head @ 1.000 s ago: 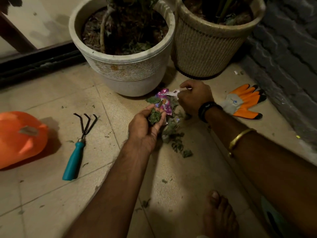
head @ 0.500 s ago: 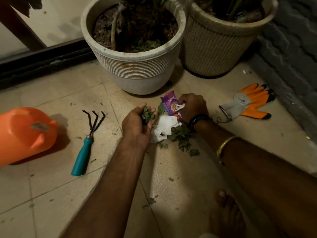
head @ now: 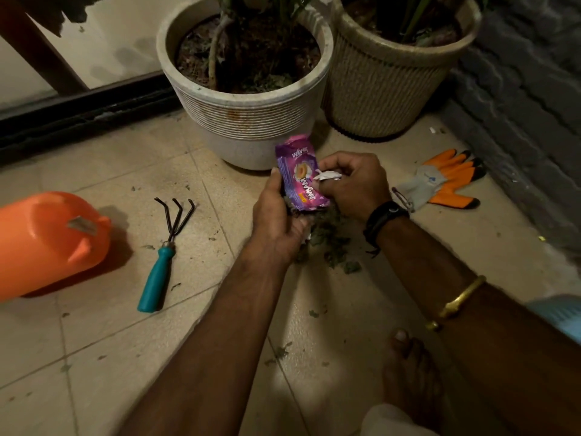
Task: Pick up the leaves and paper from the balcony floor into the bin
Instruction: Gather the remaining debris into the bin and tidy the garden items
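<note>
Up close, leaf scraps [head: 281, 350] dot the floor [head: 110, 341]; beyond, a leaf pile [head: 333, 247] lies under both hands. The left hand [head: 276, 221] curls round the purple wrapper [head: 300, 177], the right hand [head: 352, 184] pinches white paper [head: 328, 176] (gathering step, I'd say). Next: scoop the pile, reach the bin.

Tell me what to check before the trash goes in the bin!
1. Grip on wrapper: ok, held between left hand and right hand.
2. Grip on paper: ok, pinched in right hand.
3. Floor free of leaves: not ok, a pile lies below the hands.
4. More leaves in left hand: cannot tell, wrapper hides the palm.
5. Where the bin is: cannot tell; the orange tub may be it.
</note>
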`<action>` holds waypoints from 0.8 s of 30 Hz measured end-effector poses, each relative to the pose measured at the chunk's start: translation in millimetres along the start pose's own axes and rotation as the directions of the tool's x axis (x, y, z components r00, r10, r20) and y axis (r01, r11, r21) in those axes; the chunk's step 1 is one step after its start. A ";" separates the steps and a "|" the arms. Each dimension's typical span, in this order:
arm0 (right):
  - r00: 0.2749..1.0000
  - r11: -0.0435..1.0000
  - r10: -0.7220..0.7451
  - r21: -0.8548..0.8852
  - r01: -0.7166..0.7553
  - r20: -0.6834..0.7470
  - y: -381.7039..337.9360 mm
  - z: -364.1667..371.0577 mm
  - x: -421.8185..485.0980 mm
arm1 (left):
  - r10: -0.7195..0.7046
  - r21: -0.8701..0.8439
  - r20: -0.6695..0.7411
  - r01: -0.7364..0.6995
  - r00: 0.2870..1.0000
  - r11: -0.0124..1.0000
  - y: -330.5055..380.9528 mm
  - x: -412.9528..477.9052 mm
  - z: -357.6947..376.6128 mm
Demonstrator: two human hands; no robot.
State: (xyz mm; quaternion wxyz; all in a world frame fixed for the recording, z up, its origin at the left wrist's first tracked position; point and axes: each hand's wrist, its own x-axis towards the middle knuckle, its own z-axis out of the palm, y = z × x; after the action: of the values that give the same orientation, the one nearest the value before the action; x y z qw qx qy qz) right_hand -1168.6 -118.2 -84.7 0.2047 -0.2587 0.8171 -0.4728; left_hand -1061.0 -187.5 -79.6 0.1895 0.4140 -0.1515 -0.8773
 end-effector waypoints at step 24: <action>0.947 0.934 0.204 -0.339 -0.112 0.248 44.9 -8.7 -2.5 | 0.007 -0.205 -0.153 -0.039 0.988 0.978 28.9 -2.0 -62.6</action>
State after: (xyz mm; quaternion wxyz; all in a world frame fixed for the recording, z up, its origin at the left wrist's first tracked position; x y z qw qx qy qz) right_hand -1182.0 -92.0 -119.9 0.3108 -0.2853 0.8641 -0.2745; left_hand -1004.8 -219.0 -104.3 0.2528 0.4554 -0.0491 -0.8522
